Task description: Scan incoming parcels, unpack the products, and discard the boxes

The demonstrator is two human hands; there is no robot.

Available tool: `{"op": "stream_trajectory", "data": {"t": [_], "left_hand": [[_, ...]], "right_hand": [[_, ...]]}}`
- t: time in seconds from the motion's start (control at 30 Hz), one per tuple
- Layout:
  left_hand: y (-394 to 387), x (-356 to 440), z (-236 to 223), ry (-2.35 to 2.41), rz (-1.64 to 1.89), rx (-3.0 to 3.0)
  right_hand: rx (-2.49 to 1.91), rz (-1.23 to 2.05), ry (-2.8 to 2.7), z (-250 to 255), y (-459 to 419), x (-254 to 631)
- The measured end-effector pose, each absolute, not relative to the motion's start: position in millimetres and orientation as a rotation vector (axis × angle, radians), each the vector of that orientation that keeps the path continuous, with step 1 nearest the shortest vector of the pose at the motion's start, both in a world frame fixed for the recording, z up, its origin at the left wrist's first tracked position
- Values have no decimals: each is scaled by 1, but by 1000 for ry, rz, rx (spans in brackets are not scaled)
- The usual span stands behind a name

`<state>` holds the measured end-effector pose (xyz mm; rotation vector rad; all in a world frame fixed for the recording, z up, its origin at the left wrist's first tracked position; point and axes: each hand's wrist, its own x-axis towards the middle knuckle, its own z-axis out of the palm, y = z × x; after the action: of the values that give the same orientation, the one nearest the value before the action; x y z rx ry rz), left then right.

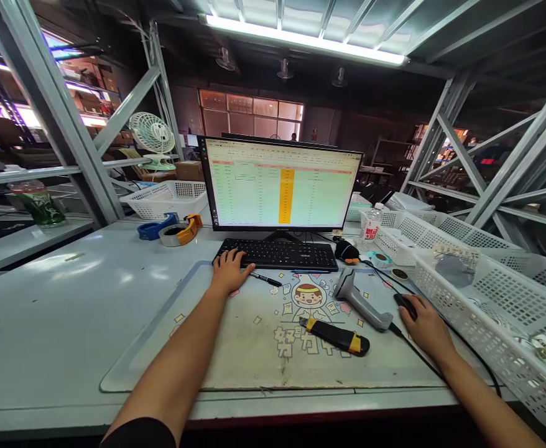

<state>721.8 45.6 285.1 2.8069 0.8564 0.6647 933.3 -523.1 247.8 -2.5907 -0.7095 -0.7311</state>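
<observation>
My left hand rests on the left end of a black keyboard, fingers curled loosely over the keys with nothing held. My right hand lies over a black computer mouse on a worn desk mat. Between the hands lie a black pen, a grey barcode scanner and a black-and-yellow utility knife. A monitor showing a spreadsheet with an orange column stands behind the keyboard.
White plastic baskets line the right side, another basket sits back left. Tape dispensers lie left of the monitor. A small bottle, a fan and grey shelving posts surround the desk.
</observation>
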Motion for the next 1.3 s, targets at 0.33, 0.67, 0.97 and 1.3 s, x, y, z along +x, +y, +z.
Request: {"op": "stream_trajectory", "data": {"t": [0.33, 0.67, 0.97, 1.3], "left_hand": [[38, 719, 289, 845, 668, 2787], [38, 717, 288, 824, 639, 2752], [40, 718, 286, 842, 664, 2756], [39, 720, 286, 863, 699, 2777]], "right_hand": [[-2515, -729, -843, 242, -535, 939], [-2626, -639, -725, 243, -539, 943], [-2544, -692, -800, 236, -539, 950], [-2655, -731, -664, 245, -529, 940]]}}
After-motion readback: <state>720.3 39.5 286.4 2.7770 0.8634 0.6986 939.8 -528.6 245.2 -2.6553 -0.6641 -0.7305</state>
